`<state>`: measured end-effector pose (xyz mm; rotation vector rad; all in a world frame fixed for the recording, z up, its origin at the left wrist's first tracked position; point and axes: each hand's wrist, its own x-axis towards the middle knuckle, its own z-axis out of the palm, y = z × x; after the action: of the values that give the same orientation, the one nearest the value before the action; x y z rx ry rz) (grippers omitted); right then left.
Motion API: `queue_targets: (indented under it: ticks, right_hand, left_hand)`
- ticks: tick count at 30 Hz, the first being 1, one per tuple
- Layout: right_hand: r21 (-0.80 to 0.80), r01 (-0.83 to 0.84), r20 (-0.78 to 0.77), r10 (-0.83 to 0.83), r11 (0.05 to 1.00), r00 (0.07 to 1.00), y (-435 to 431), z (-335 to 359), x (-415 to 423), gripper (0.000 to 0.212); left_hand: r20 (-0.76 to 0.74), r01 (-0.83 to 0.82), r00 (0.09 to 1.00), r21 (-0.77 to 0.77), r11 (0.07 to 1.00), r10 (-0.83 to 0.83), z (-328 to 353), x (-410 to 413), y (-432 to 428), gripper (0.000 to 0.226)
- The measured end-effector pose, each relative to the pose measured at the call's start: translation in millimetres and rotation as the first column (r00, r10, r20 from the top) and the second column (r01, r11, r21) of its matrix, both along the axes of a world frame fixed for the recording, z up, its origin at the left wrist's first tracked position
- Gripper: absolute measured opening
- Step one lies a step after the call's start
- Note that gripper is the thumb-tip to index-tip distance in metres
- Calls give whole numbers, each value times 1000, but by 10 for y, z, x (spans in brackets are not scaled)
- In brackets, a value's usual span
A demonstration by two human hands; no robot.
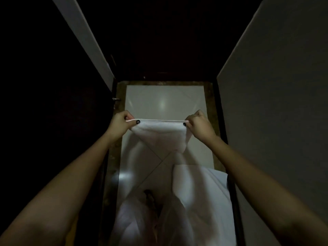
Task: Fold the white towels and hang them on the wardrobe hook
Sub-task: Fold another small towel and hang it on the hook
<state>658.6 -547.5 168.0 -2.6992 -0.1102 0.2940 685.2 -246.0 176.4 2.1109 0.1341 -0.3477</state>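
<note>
A white towel (163, 135) hangs stretched between my two hands at the middle of the head view, its top edge level and taut. My left hand (122, 124) pinches the towel's left top corner. My right hand (198, 125) pinches the right top corner. The towel's lower part narrows and drops towards the floor. More white cloth (200, 189) lies below, at the lower right, and a paler heap (142, 219) lies near my feet. No hook shows clearly in this dim view.
A white tiled floor (165, 100) runs ahead, framed by a brown border. A dark door with a small metal handle (115, 99) stands on the left. A pale wall (276, 86) closes the right side. The far end is dark.
</note>
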Motion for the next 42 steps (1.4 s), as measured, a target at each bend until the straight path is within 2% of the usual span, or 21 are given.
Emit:
queue_targets:
  ticks: [5,8,12,16,18,21,25,27,30,32,36,39,42]
  right_hand:
    - [10,24,96,-25,1000,995,261,1296,-139,26]
    - [77,2,139,-13,997,990,375,1891,-261,28]
    - [290,-78,132,41,954,990,633,2498,-490,33]
    - [412,-193,115,159,891,981,989,2942,-803,13]
    - [535,-243,145,196,809,970,1181,3160,-988,18]
    - [689,-308,121,314,656,942,1567,3511,-1276,32]
    - [747,-397,65,535,533,842,2135,3881,-1702,21]
    - [771,-434,15,667,466,745,2389,4042,-1932,13]
    - [788,-510,-53,863,345,502,2738,4233,-2297,30]
    - [753,-591,-36,915,289,401,2979,4334,-2603,29]
    - [672,-709,142,903,212,405,3399,4481,-3342,4]
    - [608,-783,281,886,133,369,3648,4620,-3862,16]
    - [572,-814,348,868,103,355,3840,4716,-4284,22]
  left_hand:
    - [36,19,999,75,997,-22,1363,-328,415,11]
    - [97,-7,995,136,991,-6,2003,-624,691,14]
    - [315,-128,949,284,950,34,2597,-1232,947,9]
    - [468,-336,873,374,864,137,2991,-2028,1112,7]
    - [521,-432,821,299,851,234,3199,-2323,1165,7]
    - [533,-548,717,35,835,449,3504,-2720,1214,12]
    - [414,-590,654,-245,769,633,3778,-3333,1290,14]
    - [390,-606,614,-324,726,686,3907,-3673,1345,14]
    - [421,-652,529,-354,670,737,4064,-4212,1433,15]
    - [454,-675,492,-340,655,743,4152,-4556,1501,17]
    - [513,-712,437,-304,632,739,4337,-5233,1648,17]
    - [534,-736,376,-325,594,757,4433,-5730,1741,14]
    - [513,-749,317,-380,542,798,4461,-6148,1787,14]
